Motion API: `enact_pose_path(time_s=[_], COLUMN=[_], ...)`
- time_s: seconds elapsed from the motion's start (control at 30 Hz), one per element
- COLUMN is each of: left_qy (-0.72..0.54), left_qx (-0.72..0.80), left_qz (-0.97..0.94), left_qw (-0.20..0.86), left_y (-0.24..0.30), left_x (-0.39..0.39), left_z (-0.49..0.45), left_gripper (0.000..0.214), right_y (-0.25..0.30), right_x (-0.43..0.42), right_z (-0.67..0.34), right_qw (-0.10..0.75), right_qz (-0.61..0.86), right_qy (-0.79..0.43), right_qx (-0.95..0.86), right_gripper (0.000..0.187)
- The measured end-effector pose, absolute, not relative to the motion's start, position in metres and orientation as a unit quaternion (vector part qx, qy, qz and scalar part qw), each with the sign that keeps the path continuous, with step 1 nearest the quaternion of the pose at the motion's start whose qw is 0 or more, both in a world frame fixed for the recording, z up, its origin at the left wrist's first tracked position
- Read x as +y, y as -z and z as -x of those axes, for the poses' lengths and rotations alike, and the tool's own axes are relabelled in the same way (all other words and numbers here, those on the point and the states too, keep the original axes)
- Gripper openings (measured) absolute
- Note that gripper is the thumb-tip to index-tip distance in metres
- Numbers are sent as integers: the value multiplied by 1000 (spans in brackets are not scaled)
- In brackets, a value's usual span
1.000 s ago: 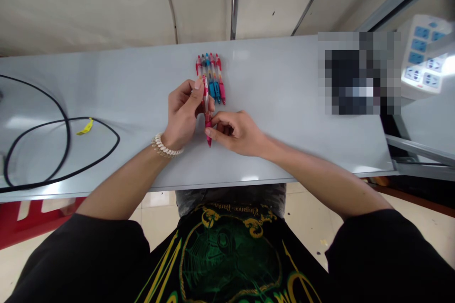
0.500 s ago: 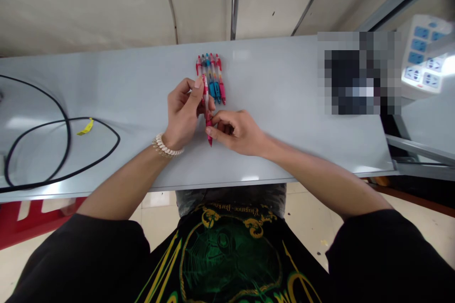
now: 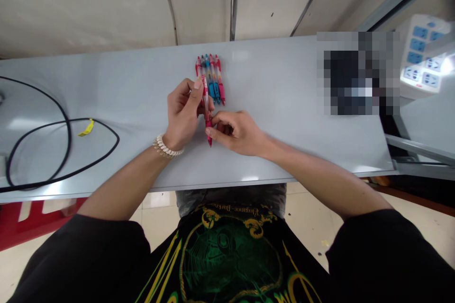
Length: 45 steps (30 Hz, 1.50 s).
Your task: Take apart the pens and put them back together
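A pink pen (image 3: 206,104) with a clear barrel is held between my two hands, its tip pointing down toward the table's front edge. My left hand (image 3: 185,106) pinches the upper end, thumb along the barrel. Around the pink grip close to the tip, the thumb and forefinger of my right hand (image 3: 239,132) are closed. Just beyond, several ballpoint pens (image 3: 216,80) with pink, blue and dark parts lie side by side, partly hidden by my left hand and the held pen.
The pens lie on a pale grey table (image 3: 284,104). A looped black cable (image 3: 67,137) with a yellow tag (image 3: 86,128) lies at the left. At the far right are a blurred-out dark object (image 3: 346,83) and a white power strip (image 3: 423,57). A red stool (image 3: 35,222) stands below left.
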<state>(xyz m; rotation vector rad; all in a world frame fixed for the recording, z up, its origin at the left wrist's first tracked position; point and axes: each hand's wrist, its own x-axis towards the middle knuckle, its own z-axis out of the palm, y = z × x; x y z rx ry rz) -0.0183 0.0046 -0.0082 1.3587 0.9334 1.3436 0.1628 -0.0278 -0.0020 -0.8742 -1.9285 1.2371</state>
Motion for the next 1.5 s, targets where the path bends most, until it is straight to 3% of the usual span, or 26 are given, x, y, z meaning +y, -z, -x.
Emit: enact_pose_path(time_s=[0.6,0.93,1.23,1.5], left_qy=[-552,-553,-553,-583], left_qx=[379,391,397,424], left_qz=[-524,-560,-521,-466], left_qw=[527,476,514,513], left_y=[11,9,4,-11], left_x=[7,4,0,-3], left_z=[19,17,16,11], left_gripper=[45,48,57,49], right_y=[2,1,1,4], right_x=[-28,-29,-29,-30], right_z=[-163,-163,-162,-161], right_qw=[334,335,334,361], right_qz=[335,331,339,340], right_qy=[-459,-458,-460,-477], right_qx=[-752,-754,-750,-726], right_gripper=[28,24,21,22])
